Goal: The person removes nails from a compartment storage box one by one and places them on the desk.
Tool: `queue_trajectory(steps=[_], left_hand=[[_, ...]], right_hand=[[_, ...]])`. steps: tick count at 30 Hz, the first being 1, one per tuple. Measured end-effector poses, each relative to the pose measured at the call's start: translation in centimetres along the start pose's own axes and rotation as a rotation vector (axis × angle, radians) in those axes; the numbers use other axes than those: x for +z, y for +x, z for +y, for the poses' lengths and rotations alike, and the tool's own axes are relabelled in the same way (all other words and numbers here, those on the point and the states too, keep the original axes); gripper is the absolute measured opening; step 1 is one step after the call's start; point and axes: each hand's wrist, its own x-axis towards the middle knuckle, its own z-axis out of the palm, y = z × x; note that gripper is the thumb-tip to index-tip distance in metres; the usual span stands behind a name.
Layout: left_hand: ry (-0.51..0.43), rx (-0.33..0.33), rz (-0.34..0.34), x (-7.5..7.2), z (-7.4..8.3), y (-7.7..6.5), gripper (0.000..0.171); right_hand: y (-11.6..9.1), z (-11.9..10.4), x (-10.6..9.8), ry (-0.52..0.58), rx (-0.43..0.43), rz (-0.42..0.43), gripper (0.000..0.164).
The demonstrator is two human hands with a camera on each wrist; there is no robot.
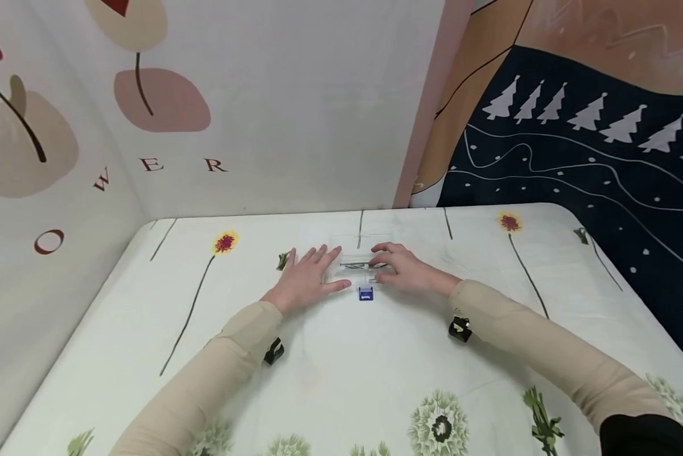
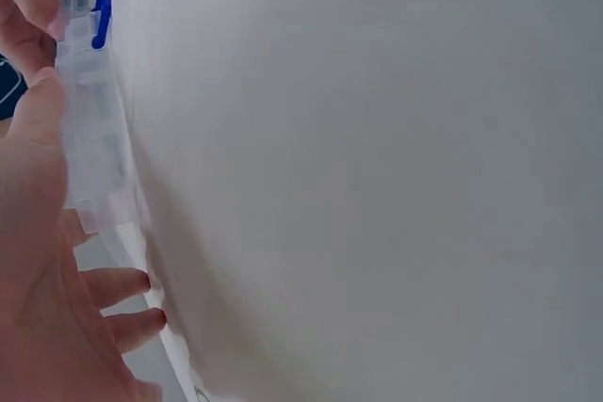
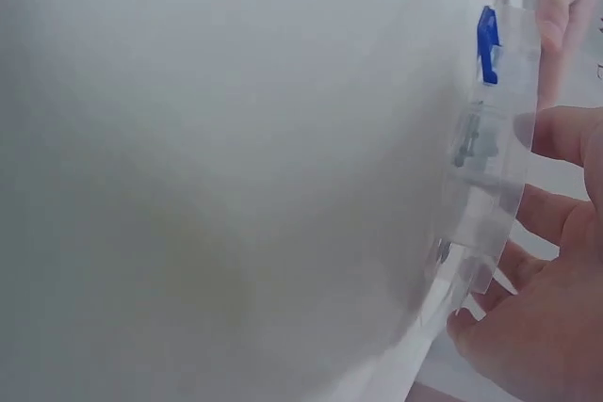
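A small clear plastic box (image 1: 347,275) with a blue latch (image 1: 366,293) at its front lies on the table. Thin dark metal pieces (image 1: 353,266) show inside it; their kind is too small to make out. My left hand (image 1: 307,278) is spread flat at the box's left side, fingers straight and thumb tip at the front left corner. Over the right side reaches my right hand (image 1: 404,269), its fingers bent and its thumb apart from them. In the right wrist view, the right fingers (image 3: 551,214) lie behind the clear wall, near a greyish cluster (image 3: 466,138) inside.
A white cloth with printed flowers (image 1: 224,243) covers the table (image 1: 330,361). Close behind the table stands a pale printed wall hanging (image 1: 296,126). A dark cloth with white trees (image 1: 547,145) hangs at the right.
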Motion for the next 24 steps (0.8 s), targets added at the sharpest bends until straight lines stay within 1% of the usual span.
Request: queue_trajectory(steps=[3,6,11,15,18,24], left_hand=[[0.015,-0.007,-0.015,-0.2,0.0,-0.1,0.087],[0.051,-0.007,-0.036,-0.7,0.1,0.0,0.088],[0.083,0.038,-0.074,-1.6,0.0,0.6,0.087],[0.088,0.066,-0.108,-1.7,-0.3,1.2,0.087],[0.095,0.084,-0.100,-1.4,-0.6,1.5,0.088],[0.103,0.106,-0.041,-0.7,-0.8,1.6,0.090]], right_hand=[[0.2,-0.2,0.0,0.037,0.022,-0.002,0.028],[0.4,-0.3,0.1,0.042,0.044,0.002,0.026],[0.7,-0.4,0.4,0.025,0.074,0.030,0.023],[1.0,-0.4,0.7,0.041,0.094,0.068,0.017],[1.1,-0.3,0.9,0.065,0.112,0.092,0.013],[1.2,-0.3,0.8,0.137,0.145,0.120,0.008]])
